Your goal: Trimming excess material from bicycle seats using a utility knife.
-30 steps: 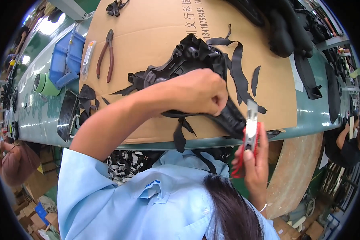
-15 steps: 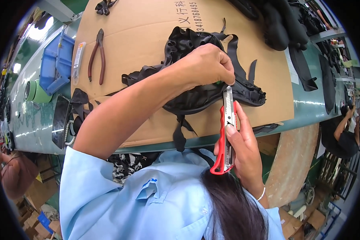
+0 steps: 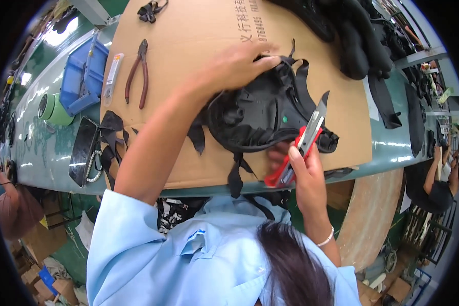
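A black fabric piece (image 3: pixel 250 122), cup-shaped with a padded rim, loose straps and a small green dot, lies on the cardboard. Over its far edge is my left hand (image 3: pixel 237 66), blurred by motion. The thumb shows near the fabric, but whether the fingers grip it I cannot tell. My right hand (image 3: pixel 308 176) is closed around a red-handled utility knife (image 3: pixel 307 140). Its blade is out and points up and away, over the right part of the fabric. Some fingers of that hand are blurred behind the handle.
A cardboard sheet (image 3: pixel 188 46) covers the green table (image 3: pixel 392 135). To the left are pliers (image 3: pixel 137 74), a clear narrow case (image 3: pixel 113 76), a blue bin (image 3: pixel 84 76), a green tape roll (image 3: pixel 56 109) and a phone (image 3: pixel 81 153). Black padded pieces (image 3: pixel 352 46) lie at far right.
My left hand has moved away and left from the knife tip to the fabric's far edge. The knife has tilted right, its blade further out. The fabric lies more opened, showing its inside.
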### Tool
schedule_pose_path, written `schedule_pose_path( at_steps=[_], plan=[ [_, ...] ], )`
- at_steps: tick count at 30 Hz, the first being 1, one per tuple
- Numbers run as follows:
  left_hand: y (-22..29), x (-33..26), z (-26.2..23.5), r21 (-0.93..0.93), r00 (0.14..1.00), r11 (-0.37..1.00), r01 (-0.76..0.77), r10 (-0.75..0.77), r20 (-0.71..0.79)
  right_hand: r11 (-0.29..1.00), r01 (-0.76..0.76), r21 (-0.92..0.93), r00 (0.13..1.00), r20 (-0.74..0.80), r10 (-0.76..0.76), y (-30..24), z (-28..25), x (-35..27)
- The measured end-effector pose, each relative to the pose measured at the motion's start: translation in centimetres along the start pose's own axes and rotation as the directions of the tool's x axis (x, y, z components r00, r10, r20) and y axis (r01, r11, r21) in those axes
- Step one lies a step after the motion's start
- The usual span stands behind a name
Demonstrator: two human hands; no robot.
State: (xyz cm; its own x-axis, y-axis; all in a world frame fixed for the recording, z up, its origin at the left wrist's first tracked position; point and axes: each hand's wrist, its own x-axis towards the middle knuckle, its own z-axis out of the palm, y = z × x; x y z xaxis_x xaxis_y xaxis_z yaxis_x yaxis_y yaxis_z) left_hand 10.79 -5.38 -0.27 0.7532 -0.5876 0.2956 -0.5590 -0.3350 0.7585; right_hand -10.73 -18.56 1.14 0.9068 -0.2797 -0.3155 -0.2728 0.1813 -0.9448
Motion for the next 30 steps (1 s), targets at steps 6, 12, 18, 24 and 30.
schedule_pose_path(
  at_steps=[6, 12, 18, 24, 30],
  plan=[
    [5.6, -9.1, -4.6, 0.503, 0.895, 0.746, 0.437, -0.418, -0.157, 0.909, 0.296, -0.294, 0.955, 0.118, -0.273, -2.7, -1.7, 8.8],
    [7.1, -8.5, 1.0, 0.177, 0.940, 0.946, 0.270, -0.219, -0.263, 0.878, 0.306, -0.368, 0.922, 0.345, -0.177, -4.3, -0.6, 10.1],
    [7.3, -9.6, 2.2, 0.344, 0.918, 0.869, 0.356, -0.258, -0.300, 0.532, 0.557, -0.638, 0.826, 0.357, -0.436, -5.3, -5.1, 5.1],
    [7.1, -9.8, 1.9, 0.115, 0.942, 0.942, 0.316, -0.298, -0.152, 0.185, 0.693, -0.696, 0.713, 0.626, -0.317, -8.5, -5.7, 5.2],
    [7.0, -9.9, 1.1, -0.021, 0.959, 0.961, 0.275, -0.276, -0.062, -0.081, 0.729, -0.679, 0.681, 0.732, -0.014, -12.2, -2.1, 5.0]
  ],
)
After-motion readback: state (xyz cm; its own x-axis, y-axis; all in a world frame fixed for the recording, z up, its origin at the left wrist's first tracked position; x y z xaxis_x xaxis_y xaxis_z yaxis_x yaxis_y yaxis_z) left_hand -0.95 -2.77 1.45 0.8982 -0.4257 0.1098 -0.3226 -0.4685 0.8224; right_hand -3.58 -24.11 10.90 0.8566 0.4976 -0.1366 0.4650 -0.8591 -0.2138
